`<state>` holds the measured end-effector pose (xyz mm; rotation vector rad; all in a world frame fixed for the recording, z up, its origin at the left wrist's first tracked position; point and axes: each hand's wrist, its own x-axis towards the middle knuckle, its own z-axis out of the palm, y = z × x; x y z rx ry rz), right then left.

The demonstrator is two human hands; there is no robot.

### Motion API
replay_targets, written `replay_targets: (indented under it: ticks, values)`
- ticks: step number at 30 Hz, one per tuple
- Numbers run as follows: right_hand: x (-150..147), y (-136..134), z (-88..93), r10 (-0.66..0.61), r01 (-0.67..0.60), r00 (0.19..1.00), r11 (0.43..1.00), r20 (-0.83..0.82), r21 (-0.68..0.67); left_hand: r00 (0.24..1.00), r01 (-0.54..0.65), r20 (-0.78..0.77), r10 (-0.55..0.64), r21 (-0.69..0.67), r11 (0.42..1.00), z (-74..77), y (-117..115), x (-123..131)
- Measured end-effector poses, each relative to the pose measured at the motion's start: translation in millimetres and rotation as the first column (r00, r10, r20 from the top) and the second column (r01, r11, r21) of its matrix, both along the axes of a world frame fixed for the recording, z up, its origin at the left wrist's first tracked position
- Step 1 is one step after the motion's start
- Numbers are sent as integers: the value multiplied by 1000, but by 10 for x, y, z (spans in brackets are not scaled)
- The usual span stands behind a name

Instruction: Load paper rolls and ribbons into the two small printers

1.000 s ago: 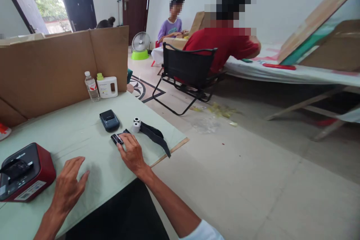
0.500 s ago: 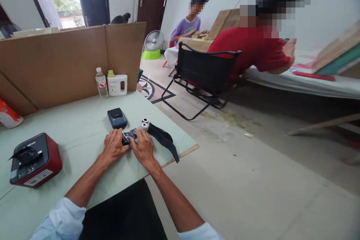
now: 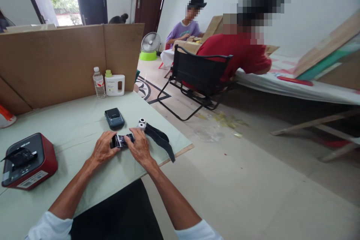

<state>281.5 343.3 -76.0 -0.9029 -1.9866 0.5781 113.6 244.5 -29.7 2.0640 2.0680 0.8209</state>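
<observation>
On the pale green table, a short dark strip with whitish marks (image 3: 121, 141) stretches between my two hands. My left hand (image 3: 104, 149) has its thumb and fingers closed around the strip's left end. At the other end, my right hand (image 3: 140, 147) grips with its thumb on top. Just beyond my fingers lies a small dark-blue handheld device (image 3: 114, 119), perhaps a label printer. Close to my right fingertips stand two small white rolls (image 3: 142, 124), with long black strips (image 3: 160, 138) trailing towards the table's right edge.
A red and black box-shaped machine (image 3: 29, 161) with a dark strip sticking out sits at left. Behind are a water bottle (image 3: 99, 83), a white jug (image 3: 114, 84) and a cardboard screen (image 3: 56, 63). A person in red (image 3: 230, 52) sits on a black chair (image 3: 201, 69) at right.
My left hand has moved left, away from my right hand, and more of the strip shows between them. The view has shifted slightly. The person in red has changed posture.
</observation>
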Motion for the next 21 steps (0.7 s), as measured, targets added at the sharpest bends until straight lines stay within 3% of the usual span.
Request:
replay_targets:
  ticks: [3,5,9,12,14,16,19,21]
  values:
    - [-10,16,101,122,-132,989,983,-80,-131,993,84,79,-92,98,992,32,-108,-24]
    - [-18,36,184,250,-279,959,918,-135,-282,979,131,138,-152,155,979,64,-184,-25]
    - [-33,78,329,512,-588,805,613,-301,-527,956,162,219,-197,170,972,154,-291,4]
    - [-56,72,388,510,-636,760,459,-403,-620,937,178,276,-216,156,972,231,-319,32]
    - [-81,25,422,432,-623,777,428,-457,-655,922,177,324,-212,134,975,263,-331,41]
    - [-121,-45,450,392,-598,800,465,-453,-653,905,127,395,-157,103,987,251,-336,20]
    - [-240,-118,420,357,-561,828,513,-433,-650,838,-30,545,13,23,999,117,-275,-99]
    - [-343,-115,345,273,-542,839,493,-471,-681,770,-160,623,133,-13,987,-17,-180,-221]
